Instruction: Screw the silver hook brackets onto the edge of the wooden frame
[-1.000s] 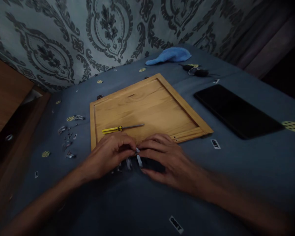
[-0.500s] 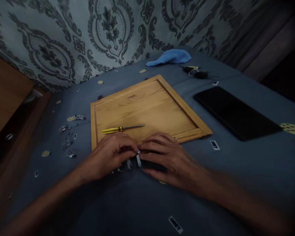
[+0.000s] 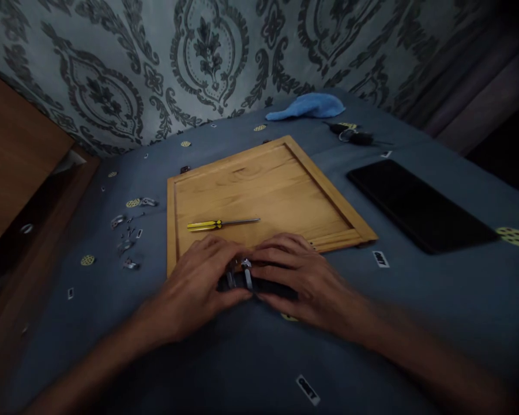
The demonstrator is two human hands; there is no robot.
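In the head view, the left hand (image 3: 203, 276) and right hand (image 3: 300, 274) both curl around a dark bar (image 3: 277, 289), thumbs on the near side, apparently gripping it. It lies at the near edge of the framed wooden panel (image 3: 242, 196). The step looks like adjusting the metal clamp (image 3: 248, 280) between the hands; the next move calls for holding the bar steady. The screwdriver (image 3: 204, 225) lies on the panel.
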